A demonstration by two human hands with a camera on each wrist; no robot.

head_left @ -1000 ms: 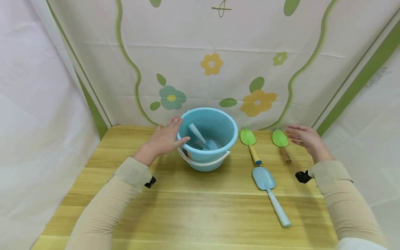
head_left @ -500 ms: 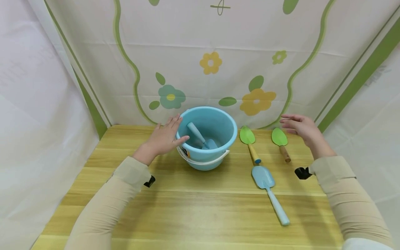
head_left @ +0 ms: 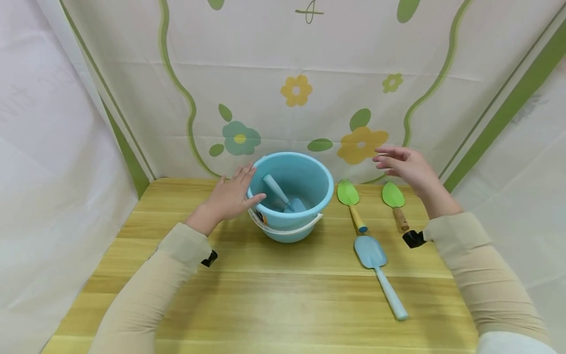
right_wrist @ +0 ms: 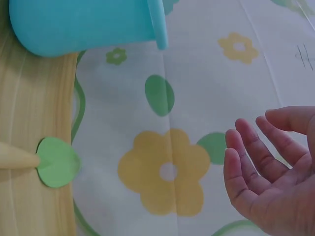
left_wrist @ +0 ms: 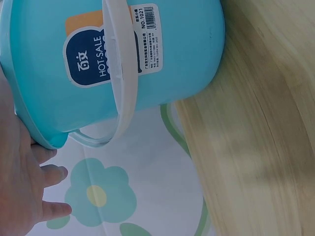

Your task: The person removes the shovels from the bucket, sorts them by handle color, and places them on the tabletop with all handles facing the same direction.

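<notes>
we have our left hand (head_left: 227, 199) flat against the left side of the blue bucket (head_left: 305, 216), its fingers (head_left: 247, 173) straight and relaxed along the rim and the thumb resting at the lip; it steadies the bucket without gripping it. a blue shovel (head_left: 283, 195) already lies inside, handle leaning up toward the left wall. the bucket stands upright at the back of the bench (head_left: 274, 300), its white bail handle (head_left: 289, 228) hanging down the near side.

our right hand (head_left: 409, 167) is in the air above the two green-bladed tools, fingers loosely spread and holding nothing. below it lie the green trowel with the yellow handle (head_left: 351, 204), just right of the bucket, and the green trowel with the wooden handle (head_left: 395, 205) further right. a second blue shovel (head_left: 380, 275) lies nearer us, its blade almost touching the end of the yellow handle.

as we judge it, the work here is gathering the tools into the bucket, and doing it well means picking one tool cleanly. we would lower the right hand onto a handle, not a blade, since the handles offer a rounder grip and the blades lie flat to the wood. the yellow-handled trowel sits closest to the bucket but crowds the blue blade, so we should lift straight up before moving across. we keep the left palm pressing the wall so the light bucket does not slide or tip when a tool drops in.
</notes>
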